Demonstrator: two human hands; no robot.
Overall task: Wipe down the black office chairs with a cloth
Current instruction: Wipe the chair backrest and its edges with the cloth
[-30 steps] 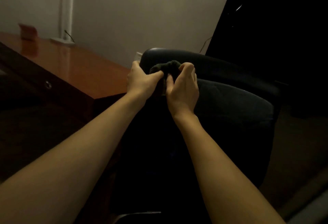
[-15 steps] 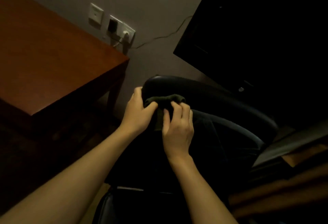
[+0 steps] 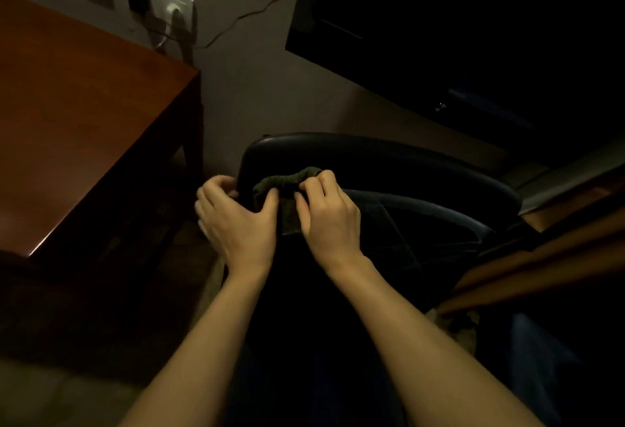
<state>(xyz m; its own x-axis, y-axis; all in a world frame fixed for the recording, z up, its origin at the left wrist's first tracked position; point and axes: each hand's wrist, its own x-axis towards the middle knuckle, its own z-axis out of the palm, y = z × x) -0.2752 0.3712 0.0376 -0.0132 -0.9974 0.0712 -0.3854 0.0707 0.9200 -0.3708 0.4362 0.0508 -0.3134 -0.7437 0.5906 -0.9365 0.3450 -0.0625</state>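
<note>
A black office chair stands in front of me, seen from above, its backrest top curving across the middle of the view. A dark green cloth is bunched over the left end of that top edge. My left hand wraps round the chair's left edge, thumb pressing the cloth, fingers curled behind the backrest. My right hand pinches the cloth's right part with curled fingers. The seat below is lost in darkness.
A reddish wooden desk stands close on the left, its corner near my left hand. Wall sockets with plugs and a trailing cable sit on the wall behind. A dark cabinet fills the upper right. Wooden furniture edges lie at right.
The view has tilted further down and nearer to the chair. My hands stay at the backrest's top-left edge; the left hand has slid round its outer side, and the cloth is spread a little wider.
</note>
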